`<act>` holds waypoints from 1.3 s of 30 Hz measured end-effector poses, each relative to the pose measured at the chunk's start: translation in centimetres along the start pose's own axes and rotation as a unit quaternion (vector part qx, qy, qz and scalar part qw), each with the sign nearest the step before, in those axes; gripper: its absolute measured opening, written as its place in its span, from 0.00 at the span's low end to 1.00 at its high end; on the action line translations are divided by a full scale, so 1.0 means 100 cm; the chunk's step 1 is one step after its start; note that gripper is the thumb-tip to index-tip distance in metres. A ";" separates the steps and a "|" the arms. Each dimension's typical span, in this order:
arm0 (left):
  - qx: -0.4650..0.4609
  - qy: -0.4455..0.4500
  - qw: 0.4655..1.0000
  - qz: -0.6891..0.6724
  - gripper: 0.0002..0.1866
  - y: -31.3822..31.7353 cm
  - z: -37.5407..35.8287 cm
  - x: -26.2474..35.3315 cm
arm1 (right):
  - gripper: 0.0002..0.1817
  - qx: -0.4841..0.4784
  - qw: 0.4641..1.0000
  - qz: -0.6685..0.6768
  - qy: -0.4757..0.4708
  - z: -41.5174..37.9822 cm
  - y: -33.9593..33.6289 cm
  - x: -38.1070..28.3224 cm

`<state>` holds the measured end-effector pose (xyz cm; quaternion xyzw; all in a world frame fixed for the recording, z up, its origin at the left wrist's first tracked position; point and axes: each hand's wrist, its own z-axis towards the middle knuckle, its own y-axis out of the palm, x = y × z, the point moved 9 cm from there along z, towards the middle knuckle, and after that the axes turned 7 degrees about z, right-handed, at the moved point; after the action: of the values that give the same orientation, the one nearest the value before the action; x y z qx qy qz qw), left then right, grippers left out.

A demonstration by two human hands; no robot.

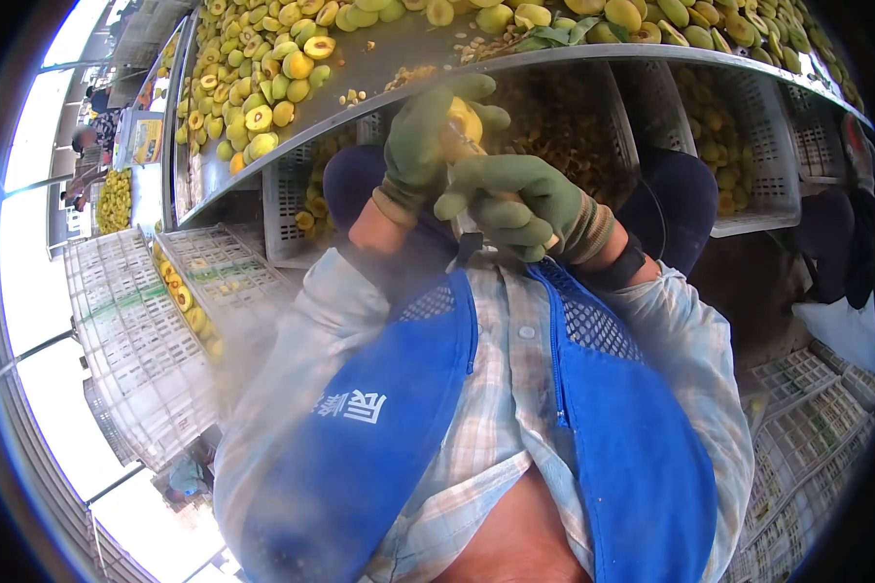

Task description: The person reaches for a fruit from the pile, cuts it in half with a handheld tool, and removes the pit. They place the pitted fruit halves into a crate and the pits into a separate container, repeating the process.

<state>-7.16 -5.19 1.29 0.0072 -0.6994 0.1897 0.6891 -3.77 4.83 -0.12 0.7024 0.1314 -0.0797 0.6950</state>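
Note:
Both my hands wear green work gloves and are raised in front of my chest, at the near edge of the metal table (379,112). My left hand (420,141) grips a yellow stone fruit (464,121), apricot- or plum-like. Held in my right hand (515,199) is a small knife-like tool whose pale handle end (551,242) sticks out below the fist. Its front end meets the fruit; the glove hides most of the tool. Many yellow-green fruits (262,87), some cut in half, lie heaped on the table.
Loose pits (481,47) and green leaves (564,34) lie on the table. Under it stand a crate (624,117) of dark scraps and a white crate (773,146) of fruit. Stacked crates (131,321) rise at the left, others (797,447) at the lower right. People (97,136) are in the distance.

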 end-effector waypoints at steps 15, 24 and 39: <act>0.121 0.028 0.987 -0.104 0.27 -0.015 0.038 -0.049 | 0.30 0.066 0.969 0.218 -0.092 -0.017 -0.031 -0.015; 0.304 -0.028 0.948 0.095 0.21 -0.196 -0.038 -0.077 | 0.23 0.244 0.956 0.148 -0.068 -0.002 -0.076 0.002; 0.210 -0.152 0.834 0.488 0.27 -0.284 0.143 -0.136 | 0.22 0.274 0.958 -0.084 0.019 0.020 -0.137 0.021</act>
<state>-12.54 -38.90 -4.28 -0.1612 -0.6514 0.6401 0.3741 -5.70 2.96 -13.85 0.8536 0.1762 -0.1574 0.4642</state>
